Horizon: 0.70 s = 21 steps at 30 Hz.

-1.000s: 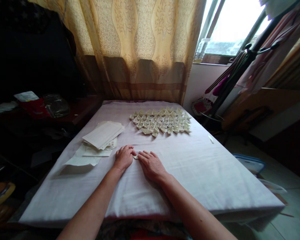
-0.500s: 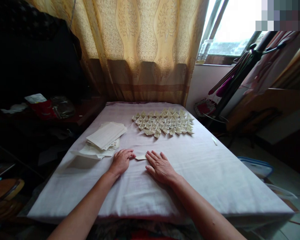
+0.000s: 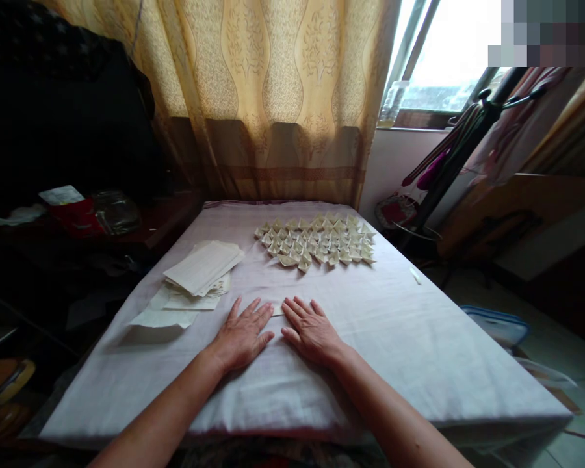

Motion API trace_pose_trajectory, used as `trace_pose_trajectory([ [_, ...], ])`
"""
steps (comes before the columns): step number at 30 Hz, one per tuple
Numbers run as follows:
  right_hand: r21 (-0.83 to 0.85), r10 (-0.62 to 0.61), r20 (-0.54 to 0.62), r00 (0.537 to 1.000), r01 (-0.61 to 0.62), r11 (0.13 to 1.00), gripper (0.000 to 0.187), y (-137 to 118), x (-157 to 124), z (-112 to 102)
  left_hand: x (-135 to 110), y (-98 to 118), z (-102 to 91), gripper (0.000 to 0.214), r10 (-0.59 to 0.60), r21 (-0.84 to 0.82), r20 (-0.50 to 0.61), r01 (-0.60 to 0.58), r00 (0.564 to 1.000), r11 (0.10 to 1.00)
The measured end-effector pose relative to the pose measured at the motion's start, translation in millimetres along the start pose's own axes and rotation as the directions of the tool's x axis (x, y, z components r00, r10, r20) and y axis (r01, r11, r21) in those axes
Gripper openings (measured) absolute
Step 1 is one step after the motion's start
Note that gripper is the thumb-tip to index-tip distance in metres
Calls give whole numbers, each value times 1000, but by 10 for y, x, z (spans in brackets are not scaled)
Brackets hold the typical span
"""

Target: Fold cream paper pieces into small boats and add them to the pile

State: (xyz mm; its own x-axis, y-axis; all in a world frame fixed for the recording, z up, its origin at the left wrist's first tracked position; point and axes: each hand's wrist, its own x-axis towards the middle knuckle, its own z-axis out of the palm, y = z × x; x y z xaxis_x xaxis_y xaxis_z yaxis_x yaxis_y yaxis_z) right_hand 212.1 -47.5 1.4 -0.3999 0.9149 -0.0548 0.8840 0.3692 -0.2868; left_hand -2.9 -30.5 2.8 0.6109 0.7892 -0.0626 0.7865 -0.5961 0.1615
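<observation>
My left hand and my right hand lie flat side by side on the white cloth-covered table, fingers stretched out and spread. Between their fingertips shows a corner of a small folded paper piece, mostly covered by the hands. Further back lies a group of several small folded paper pieces. A stack of paper sheets sits to the left of my left hand.
A patterned yellow curtain hangs behind the table. A dark cluttered side table stands at the left. At the right are a coat stand, a window and a blue-lidded box on the floor. A small paper scrap lies near the table's right edge.
My left hand has opened from a curled pinch to a flat spread. Both hands have closed over the small folded piece, which showed between them half a second ago.
</observation>
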Motion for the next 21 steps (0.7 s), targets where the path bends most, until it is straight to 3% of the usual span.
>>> trace_pose_trajectory([
  [7, -2, 17, -27, 999, -17, 1000, 60, -10, -8, 13, -154, -144, -101, 53, -17, 44, 9, 16, 1000, 999],
  [15, -27, 103, -117, 988, -106, 994, 59, -157, 4, -15, -69, -84, -108, 50, 70, 174, -110, -50, 992, 984],
  [21, 22, -80, -36, 996, 81, 996, 59, -254, 31, -22, -57, -71, -127, 52, 98, 204, -92, -78, 991, 976],
])
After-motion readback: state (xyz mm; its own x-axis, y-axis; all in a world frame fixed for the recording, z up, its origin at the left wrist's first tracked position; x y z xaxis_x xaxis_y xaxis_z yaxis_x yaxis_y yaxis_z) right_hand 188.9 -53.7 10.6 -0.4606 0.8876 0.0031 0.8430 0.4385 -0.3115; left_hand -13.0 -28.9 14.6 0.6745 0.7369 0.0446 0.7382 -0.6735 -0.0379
